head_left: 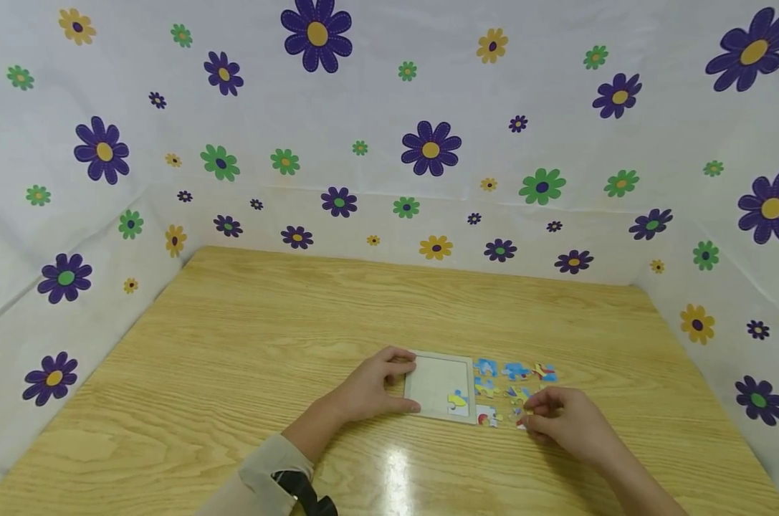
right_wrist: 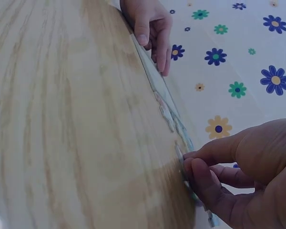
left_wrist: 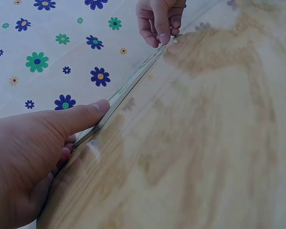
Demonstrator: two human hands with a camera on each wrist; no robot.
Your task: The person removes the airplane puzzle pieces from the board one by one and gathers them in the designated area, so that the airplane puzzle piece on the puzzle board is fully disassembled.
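A square puzzle tray [head_left: 431,380] with a pale rim lies flat on the table. My left hand [head_left: 371,388] holds its left edge, thumb at the near corner and fingers toward the far corner. One yellow, blue and white puzzle piece [head_left: 457,403] sits inside, at the near right corner. Right of the tray lie several loose puzzle pieces [head_left: 515,370] in blue, yellow and red. My right hand [head_left: 571,421] pinches a piece [head_left: 521,423] at the near right of that group between thumb and fingers. In the right wrist view those fingertips [right_wrist: 193,162] partly cover the piece.
The wooden table [head_left: 247,337] extends around the tray and pieces. White cloth [head_left: 376,100] with printed flowers stands along its back and both sides. A black strap [head_left: 299,487] circles the left sleeve.
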